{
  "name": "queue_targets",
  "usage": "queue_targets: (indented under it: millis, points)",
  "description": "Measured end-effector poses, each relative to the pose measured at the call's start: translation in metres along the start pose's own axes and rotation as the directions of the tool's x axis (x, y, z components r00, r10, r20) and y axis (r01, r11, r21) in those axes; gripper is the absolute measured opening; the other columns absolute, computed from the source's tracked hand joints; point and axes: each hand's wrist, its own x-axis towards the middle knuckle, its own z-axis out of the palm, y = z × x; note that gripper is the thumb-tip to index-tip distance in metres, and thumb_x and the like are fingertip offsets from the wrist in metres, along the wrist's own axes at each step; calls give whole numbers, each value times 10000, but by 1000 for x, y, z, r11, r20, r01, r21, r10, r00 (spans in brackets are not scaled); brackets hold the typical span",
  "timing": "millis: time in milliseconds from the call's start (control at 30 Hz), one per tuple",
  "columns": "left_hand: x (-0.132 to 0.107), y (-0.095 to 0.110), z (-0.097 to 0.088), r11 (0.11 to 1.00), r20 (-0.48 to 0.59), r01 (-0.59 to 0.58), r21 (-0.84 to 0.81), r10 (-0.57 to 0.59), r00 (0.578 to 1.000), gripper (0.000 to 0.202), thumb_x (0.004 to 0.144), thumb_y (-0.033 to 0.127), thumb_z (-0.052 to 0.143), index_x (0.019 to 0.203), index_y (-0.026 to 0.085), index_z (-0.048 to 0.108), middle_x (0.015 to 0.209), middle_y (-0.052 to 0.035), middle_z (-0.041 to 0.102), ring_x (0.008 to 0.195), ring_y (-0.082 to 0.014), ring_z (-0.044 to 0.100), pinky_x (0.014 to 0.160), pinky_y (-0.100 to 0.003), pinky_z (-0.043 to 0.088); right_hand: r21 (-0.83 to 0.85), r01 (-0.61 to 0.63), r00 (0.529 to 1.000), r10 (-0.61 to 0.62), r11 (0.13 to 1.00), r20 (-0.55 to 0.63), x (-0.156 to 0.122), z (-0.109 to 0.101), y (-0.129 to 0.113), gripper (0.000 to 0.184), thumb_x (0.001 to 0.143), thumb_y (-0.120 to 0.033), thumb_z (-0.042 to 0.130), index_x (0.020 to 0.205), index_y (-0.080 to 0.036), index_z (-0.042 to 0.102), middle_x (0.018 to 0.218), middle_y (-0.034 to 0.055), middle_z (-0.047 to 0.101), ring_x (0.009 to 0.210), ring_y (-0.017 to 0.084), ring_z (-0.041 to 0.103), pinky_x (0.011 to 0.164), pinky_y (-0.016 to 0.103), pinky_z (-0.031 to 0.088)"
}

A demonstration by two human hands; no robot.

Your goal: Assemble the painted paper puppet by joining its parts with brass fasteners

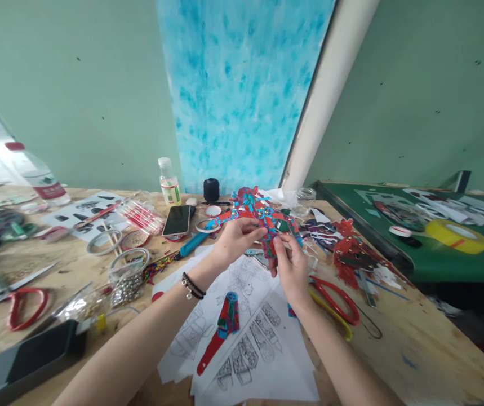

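Both hands hold a red and blue jointed cut-out figure (248,204) above the drawings. My left hand (242,239) pinches it near the middle, thumb and fingers together. Just to the right, my right hand (290,256) grips the lower part of the figure between thumb and fingers. Under them lie paper sheets with line drawings (262,338). A separate red and blue jointed limb piece (227,321) rests on these sheets. What the fingertips do on the far side of the figure is hidden.
On the left are red-handled scissors (28,309), a bag of metal fasteners (127,285), a phone (177,220) and a small bottle (169,183). To the right lie red-handled scissors (338,299), red cut-outs (347,248) and yellow tape (459,235). A blue cutter (193,243) lies behind the sheets.
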Motion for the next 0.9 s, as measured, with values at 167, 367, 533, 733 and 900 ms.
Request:
queue_targets:
  millis: [167,367,533,733,900]
  points:
    - [-1,-1,-1,999,4,-17,30,17,1000,339,773,350,905,965,146,714,734,-3,720,658,-141,694,645,-283,645,-15,2,1000,-2,1000,-5,0,0,-1,406,960,-649,619,984,-243,601,485,-76,562,350,123,486,349,218,372]
    - [1,-2,-1,998,18,-48,46,47,999,341,766,381,903,928,143,719,727,-6,716,661,-145,696,647,-290,650,-13,11,1000,-11,1000,-3,0,0,-1,401,959,-641,621,972,-240,603,481,-82,549,349,116,471,353,217,366]
    - [1,-2,-1,997,27,-57,58,55,998,339,768,377,884,930,142,703,750,-11,716,670,-139,690,628,-266,637,-9,27,1000,-27,1000,4,0,0,-1,396,964,-629,622,965,-234,605,482,-84,545,346,108,460,351,212,361]
    - [1,-2,-1,995,35,-61,72,59,998,309,768,381,870,877,148,699,761,-18,715,686,-145,691,641,-273,642,-5,22,1000,-22,1000,3,0,0,-1,403,946,-636,646,956,-236,608,485,-85,538,357,114,480,345,211,364]
    - [-1,2,-1,992,49,-71,102,67,997,271,783,375,853,853,158,709,756,-12,711,683,-142,683,636,-268,637,-9,27,1000,-27,1000,2,0,0,-2,391,952,-629,641,940,-241,596,530,-76,557,364,111,478,341,214,363]
